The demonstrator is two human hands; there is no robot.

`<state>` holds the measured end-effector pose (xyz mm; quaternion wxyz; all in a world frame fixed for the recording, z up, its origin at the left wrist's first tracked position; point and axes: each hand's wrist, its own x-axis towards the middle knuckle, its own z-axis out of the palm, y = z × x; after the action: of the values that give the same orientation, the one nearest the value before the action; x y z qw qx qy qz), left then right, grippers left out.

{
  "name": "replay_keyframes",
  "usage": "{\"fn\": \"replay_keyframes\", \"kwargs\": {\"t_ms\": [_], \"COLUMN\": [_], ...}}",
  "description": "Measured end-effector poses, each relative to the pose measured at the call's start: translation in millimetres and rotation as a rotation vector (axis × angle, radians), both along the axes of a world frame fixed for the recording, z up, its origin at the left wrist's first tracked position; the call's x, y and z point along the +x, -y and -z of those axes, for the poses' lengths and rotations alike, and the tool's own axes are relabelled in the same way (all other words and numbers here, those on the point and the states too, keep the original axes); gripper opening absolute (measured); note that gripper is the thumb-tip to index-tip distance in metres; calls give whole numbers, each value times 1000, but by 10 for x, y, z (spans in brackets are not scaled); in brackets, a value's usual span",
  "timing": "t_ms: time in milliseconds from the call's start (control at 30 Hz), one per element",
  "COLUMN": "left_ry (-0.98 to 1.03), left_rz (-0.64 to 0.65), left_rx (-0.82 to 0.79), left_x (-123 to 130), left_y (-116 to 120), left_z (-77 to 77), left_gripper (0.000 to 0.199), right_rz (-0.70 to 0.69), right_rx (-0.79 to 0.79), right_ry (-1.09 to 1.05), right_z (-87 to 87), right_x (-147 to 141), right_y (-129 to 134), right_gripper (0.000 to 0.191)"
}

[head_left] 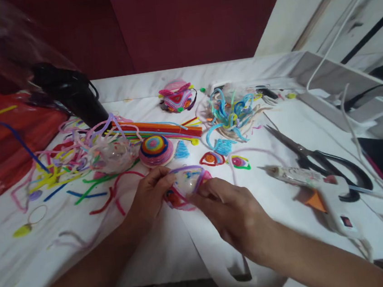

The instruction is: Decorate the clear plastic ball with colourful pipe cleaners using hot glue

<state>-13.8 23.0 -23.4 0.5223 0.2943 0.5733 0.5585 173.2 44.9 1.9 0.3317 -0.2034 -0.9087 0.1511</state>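
Note:
A small rounded craft piece [186, 184], with a clear or whitish middle, a purple strip along its upper edge and pink and red sides, is held between both hands near the table's centre. My left hand [152, 195] grips its left side, thumb on top. On its right side, the fingers of my right hand [231, 210] are closed around the edge, near the purple strip. Just beyond lie a striped round piece [156, 151], a red-orange eye shape [212, 158], a green-edged eye shape [239, 161] and a blue triangle [181, 150].
Large scissors [307, 152] and a white glue gun [337, 201] lie at the right. Pipe cleaners [162, 129] and cut pieces fill the left and back, near a black object [73, 94]. A blue tangle [231, 112] and a pink decorated piece [177, 97] stand behind.

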Motion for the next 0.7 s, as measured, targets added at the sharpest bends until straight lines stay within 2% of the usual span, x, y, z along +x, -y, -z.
{"fn": "replay_keyframes", "kwargs": {"t_ms": [100, 267, 333, 433, 567, 700], "left_ry": [22, 1, -15, -40, -69, -73], "left_rz": [24, 49, 47, 10, -21, -3], "left_rx": [-4, 43, 71, 112, 152, 158], "left_x": [-14, -11, -7, 2, 16, 13], "left_y": [11, 31, 37, 36, 21, 1], "left_z": [3, 16, 24, 29, 19, 5], "left_gripper": [20, 18, 17, 17, 17, 19], "right_rz": [-7, -2, -31, -66, -33, -5], "right_rx": [106, 193, 195, 113, 24, 132], "right_ry": [89, 155, 169, 208, 180, 117], "right_z": [-46, -115, -151, -215, -252, -175], "right_x": [2, 11, 13, 14, 5, -28], "right_y": [-17, -74, -95, -118, -132, -121], "right_gripper": [34, 28, 28, 26, 19, 22]}}
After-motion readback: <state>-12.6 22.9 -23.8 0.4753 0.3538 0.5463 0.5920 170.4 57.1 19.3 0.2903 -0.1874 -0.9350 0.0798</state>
